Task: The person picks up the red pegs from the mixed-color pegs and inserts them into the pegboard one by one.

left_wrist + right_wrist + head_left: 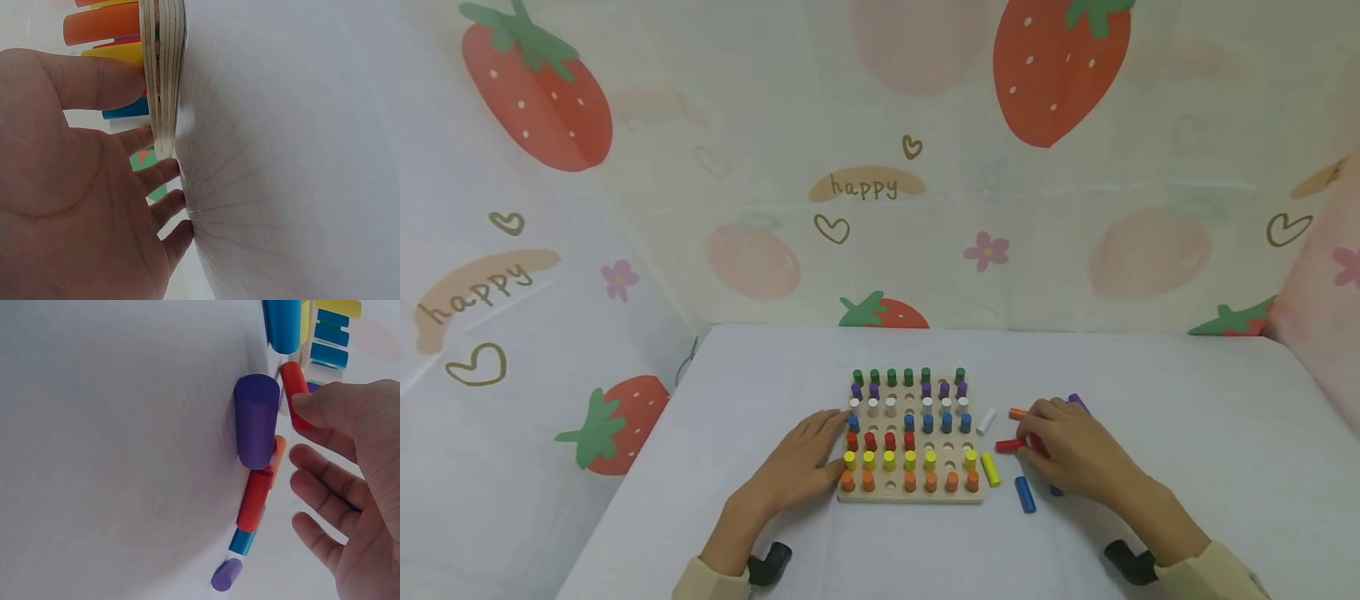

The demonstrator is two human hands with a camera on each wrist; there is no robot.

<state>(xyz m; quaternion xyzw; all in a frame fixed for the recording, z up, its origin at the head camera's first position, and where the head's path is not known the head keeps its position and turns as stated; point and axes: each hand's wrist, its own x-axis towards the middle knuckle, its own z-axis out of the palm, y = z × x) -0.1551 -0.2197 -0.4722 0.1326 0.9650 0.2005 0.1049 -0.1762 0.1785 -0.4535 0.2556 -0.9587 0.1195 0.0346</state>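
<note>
A wooden pegboard (910,498) stands on the white cloth, holding rows of green, purple, white, blue, red, yellow and orange pegs, with some holes bare. My left hand (805,467) rests against its left side; in the left wrist view the thumb presses the board's edge (164,94) and the fingers reach along it. To the right of the board, my right hand (1070,446) pinches a red peg (294,381) between thumb and forefinger, its other fingers loosely bent. Beside that hand lie a second red peg (255,500) and a purple peg (256,425).
Loose pegs lie right of the board: white (986,422), yellow (991,470), blue (1026,495) and orange (1018,413). Another purple peg (1078,402) lies behind the right hand. A strawberry-print cloth (880,250) hangs along the table's back.
</note>
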